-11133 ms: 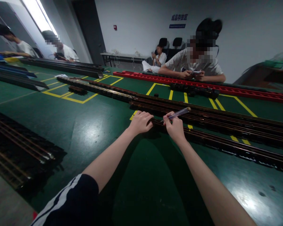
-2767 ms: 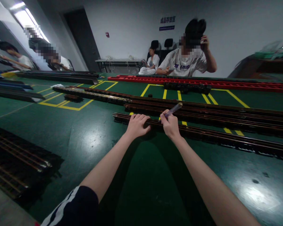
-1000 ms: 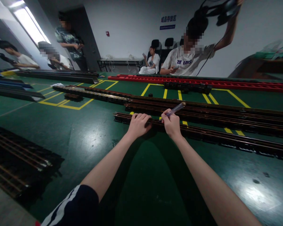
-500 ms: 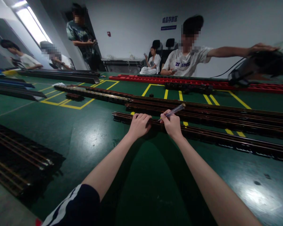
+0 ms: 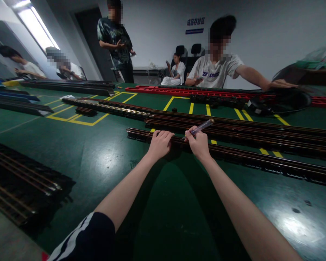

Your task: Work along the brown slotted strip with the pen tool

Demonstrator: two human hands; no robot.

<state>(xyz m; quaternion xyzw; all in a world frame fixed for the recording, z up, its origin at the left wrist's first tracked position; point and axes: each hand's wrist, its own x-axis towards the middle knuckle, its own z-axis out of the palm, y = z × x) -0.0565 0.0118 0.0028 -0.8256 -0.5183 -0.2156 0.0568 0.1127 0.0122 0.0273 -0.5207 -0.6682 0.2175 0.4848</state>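
Observation:
A long dark track-like strip (image 5: pixel 247 159) with copper-coloured lines runs across the green table in front of me. My left hand (image 5: pixel 161 143) is closed over the strip near its left end, fingers on the far side and thumb toward me. In my right hand (image 5: pixel 198 143) is a slim screwdriver (image 5: pixel 205 125) with a clear handle. It slants, its thin tip pointing down-left at the strip between my hands. Whether the tip touches the strip I cannot tell.
Behind the strip lie several similar strips (image 5: pixel 260 134). A stack of them (image 5: pixel 21 177) sits at left. Farther back are a red rail (image 5: pixel 163 90) and a round black object (image 5: pixel 282 101) under a co-worker's hand. Other people sit or stand beyond the table (image 5: pixel 97 156).
The strip under my hands has slid slightly left; my hands keep their place. Across the table, a co-worker's arm has lowered with the dark object. The standing person has moved right.

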